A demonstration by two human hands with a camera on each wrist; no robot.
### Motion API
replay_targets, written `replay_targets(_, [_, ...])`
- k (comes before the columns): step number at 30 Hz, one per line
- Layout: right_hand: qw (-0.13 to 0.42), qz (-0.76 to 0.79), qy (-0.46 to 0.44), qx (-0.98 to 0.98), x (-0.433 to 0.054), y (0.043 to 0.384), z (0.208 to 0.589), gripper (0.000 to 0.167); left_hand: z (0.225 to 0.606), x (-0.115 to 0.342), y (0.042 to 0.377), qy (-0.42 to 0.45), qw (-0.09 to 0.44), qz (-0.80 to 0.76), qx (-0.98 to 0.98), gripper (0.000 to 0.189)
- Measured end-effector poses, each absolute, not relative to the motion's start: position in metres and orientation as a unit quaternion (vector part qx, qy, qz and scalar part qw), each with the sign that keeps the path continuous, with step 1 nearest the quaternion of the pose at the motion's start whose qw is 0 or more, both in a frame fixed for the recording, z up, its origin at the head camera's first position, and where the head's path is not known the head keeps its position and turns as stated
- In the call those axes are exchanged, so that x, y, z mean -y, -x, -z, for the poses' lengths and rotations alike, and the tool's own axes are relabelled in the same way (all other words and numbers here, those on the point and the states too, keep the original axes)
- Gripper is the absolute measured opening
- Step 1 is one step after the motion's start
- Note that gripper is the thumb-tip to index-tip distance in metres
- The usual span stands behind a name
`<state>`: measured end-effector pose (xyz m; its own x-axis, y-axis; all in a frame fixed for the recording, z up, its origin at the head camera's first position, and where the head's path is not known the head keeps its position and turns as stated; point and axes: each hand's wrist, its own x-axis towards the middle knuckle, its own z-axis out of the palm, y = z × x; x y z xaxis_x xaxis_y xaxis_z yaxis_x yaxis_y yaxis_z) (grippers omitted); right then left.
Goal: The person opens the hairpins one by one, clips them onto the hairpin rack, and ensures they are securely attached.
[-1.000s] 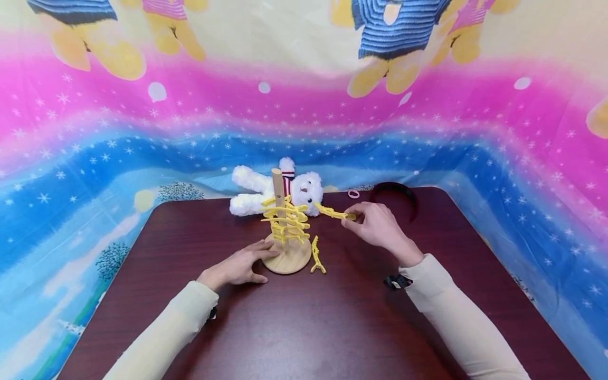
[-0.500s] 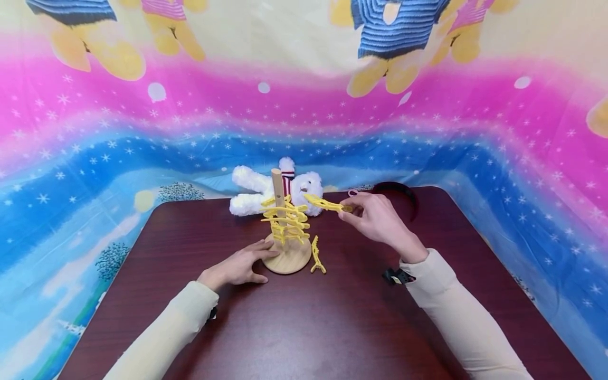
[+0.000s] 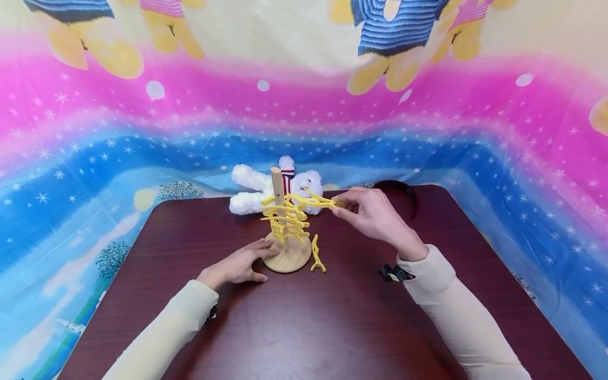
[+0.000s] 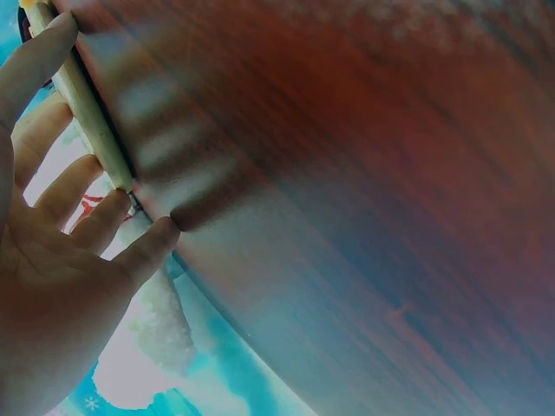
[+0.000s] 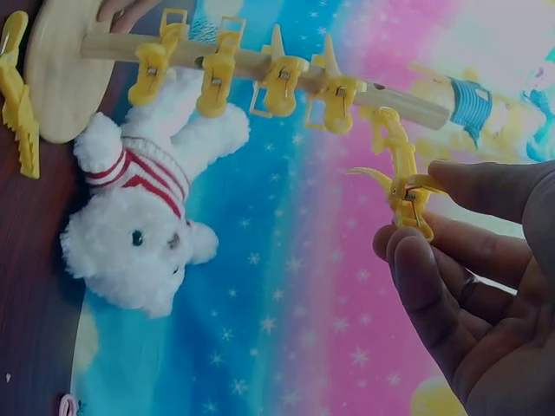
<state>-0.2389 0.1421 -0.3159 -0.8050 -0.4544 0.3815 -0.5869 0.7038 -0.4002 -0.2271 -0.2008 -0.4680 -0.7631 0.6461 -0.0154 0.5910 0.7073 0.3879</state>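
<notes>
Thumb and fingers of my right hand [image 3: 372, 214] pinch the handles of a yellow hair clip [image 5: 403, 186]. Its long prongs stand apart, and their tips reach the upper part of a wooden post [image 3: 276, 182]. Several other yellow hair clips [image 5: 221, 78] grip the post in a row below. My left hand [image 3: 237, 264] lies at the left of the stand's round wooden base [image 3: 287, 262], fingers spread with the tips on its edge. In the left wrist view those fingers are extended along the base's rim [image 4: 91, 117]. One loose yellow clip [image 3: 316, 254] lies right of the base.
Behind the post a white teddy bear [image 3: 244, 203] in a striped top lies on its side on the dark wooden table [image 3: 304, 327]. A dark headband [image 3: 412, 196] lies at the back right, and a pink hair tie [image 5: 68, 405] shows nearby. A patterned cloth [image 3: 304, 116] hangs around the table.
My right hand has moved left, bringing the hair clip up to the post, and the clip's prongs have spread apart. The left hand has stayed on the base.
</notes>
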Motion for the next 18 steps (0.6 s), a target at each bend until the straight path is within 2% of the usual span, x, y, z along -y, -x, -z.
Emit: replay_targets(18, [0.120, -0.264, -0.330, 0.898, -0.114, 0.242, 0.310, 0.021, 0.469, 0.202, 0.229, -0.334, 0.078, -0.179, -0.922, 0.074])
